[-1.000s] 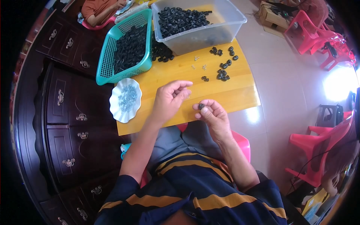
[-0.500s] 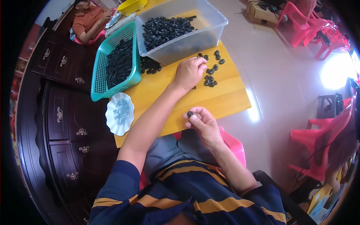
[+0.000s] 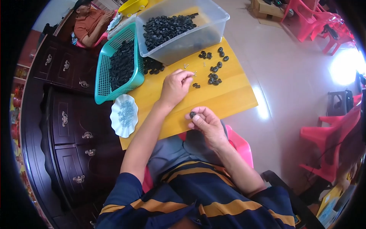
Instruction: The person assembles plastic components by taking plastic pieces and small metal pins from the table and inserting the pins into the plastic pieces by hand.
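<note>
My right hand is closed in a pinch above the table's near edge. Between its thumb and fingers is a small round black plastic piece, like part of a cord lock. Over the middle of the yellow table my left hand reaches out, its thumb and forefinger pinched at a small metal spring. Other tiny springs lie just beyond those fingertips. A pair of black pieces sits right of my left hand. Farther right are several rounded black cord locks and a group of small black pieces.
A clear plastic bin of black pieces stands at the back. Left of it is a green basket holding more black parts. A white scalloped dish contains small springs. Dark drawers flank the table; a person sits far left.
My left hand has drawn back left and nearer from the small black pieces, uncovering them and the tiny springs. My right hand still holds its black piece in about the same place.
</note>
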Demonstrator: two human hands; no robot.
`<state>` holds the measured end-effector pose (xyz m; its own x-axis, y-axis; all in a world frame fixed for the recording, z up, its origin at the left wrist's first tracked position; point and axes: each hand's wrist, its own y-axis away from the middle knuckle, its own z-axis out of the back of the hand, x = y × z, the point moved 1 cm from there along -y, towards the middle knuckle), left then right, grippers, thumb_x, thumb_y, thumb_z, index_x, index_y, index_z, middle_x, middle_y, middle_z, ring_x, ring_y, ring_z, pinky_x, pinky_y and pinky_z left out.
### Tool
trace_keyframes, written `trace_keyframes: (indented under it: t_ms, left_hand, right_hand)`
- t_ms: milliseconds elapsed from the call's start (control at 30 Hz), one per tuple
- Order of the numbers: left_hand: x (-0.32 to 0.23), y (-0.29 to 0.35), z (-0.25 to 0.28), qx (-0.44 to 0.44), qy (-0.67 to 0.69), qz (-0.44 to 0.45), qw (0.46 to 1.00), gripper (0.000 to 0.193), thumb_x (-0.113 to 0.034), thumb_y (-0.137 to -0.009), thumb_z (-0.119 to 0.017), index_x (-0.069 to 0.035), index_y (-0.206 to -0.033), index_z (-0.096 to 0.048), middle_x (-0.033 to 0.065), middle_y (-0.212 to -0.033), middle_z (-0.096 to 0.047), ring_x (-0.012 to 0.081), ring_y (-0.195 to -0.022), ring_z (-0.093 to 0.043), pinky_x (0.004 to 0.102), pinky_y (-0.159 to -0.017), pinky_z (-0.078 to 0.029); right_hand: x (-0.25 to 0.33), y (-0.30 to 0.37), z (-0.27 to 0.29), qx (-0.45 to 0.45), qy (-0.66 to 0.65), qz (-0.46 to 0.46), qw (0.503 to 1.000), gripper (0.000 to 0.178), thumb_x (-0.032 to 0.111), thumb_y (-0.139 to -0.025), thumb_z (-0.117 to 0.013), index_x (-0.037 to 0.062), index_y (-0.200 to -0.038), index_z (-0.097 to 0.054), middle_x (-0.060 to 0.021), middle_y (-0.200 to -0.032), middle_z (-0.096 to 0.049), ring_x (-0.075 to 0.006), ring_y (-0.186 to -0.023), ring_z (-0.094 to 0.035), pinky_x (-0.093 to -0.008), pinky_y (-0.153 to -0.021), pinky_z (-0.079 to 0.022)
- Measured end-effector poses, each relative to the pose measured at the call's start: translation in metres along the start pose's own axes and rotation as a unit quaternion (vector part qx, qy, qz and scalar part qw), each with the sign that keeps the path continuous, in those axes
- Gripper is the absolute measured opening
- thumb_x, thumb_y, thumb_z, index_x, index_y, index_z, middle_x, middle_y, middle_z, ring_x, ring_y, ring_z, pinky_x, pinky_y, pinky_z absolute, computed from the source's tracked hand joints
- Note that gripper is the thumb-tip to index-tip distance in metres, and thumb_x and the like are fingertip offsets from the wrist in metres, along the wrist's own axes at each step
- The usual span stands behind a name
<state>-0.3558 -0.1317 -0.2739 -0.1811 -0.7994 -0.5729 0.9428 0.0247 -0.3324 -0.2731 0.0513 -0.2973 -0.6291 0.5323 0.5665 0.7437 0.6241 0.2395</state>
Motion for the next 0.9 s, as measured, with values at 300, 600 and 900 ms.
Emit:
trace_keyframes:
  t_ms: [300,600,900]
  left_hand:
    - [-0.012,0.022,-0.004,0.025,-0.067,0.008,0.997,0.015,-0.013,-0.084,-0.067,-0.008,-0.097,-0.072,0.0101,-0.092,-0.067,0.0308,-0.086,-0.067,0.0412,-0.075,-0.054]
    - [-0.001,0.037,0.003,-0.033,-0.026,0.036,0.998,0.005,-0.007,-0.083,-0.066,-0.005,-0.088,-0.065,0.0120,-0.085,-0.067,0.0309,-0.077,-0.067,0.0402,-0.069,-0.054]
    - [-0.030,0.086,0.045,-0.050,0.249,0.163,0.953,0.006,-0.001,-0.089,-0.067,0.000,-0.095,-0.067,0.0006,-0.081,-0.067,0.0042,-0.070,-0.061,0.0209,-0.064,-0.050]
  right_hand:
    - [-0.005,-0.002,0.001,0.005,0.013,0.003,1.000,0.017,0.010,-0.101,-0.057,0.0064,-0.118,-0.055,-0.0080,-0.108,-0.068,-0.0113,-0.085,-0.063,-0.0255,-0.083,-0.052]
    - [-0.005,0.000,-0.002,-0.006,0.038,0.009,0.999,0.017,0.009,-0.101,-0.057,0.0067,-0.118,-0.055,-0.0080,-0.107,-0.067,-0.0120,-0.085,-0.062,-0.0258,-0.082,-0.052]
    - [-0.011,0.000,-0.002,0.000,0.076,0.061,0.995,0.017,0.011,-0.101,-0.056,0.0058,-0.117,-0.053,-0.0065,-0.102,-0.064,-0.0134,-0.088,-0.062,-0.0270,-0.082,-0.052]
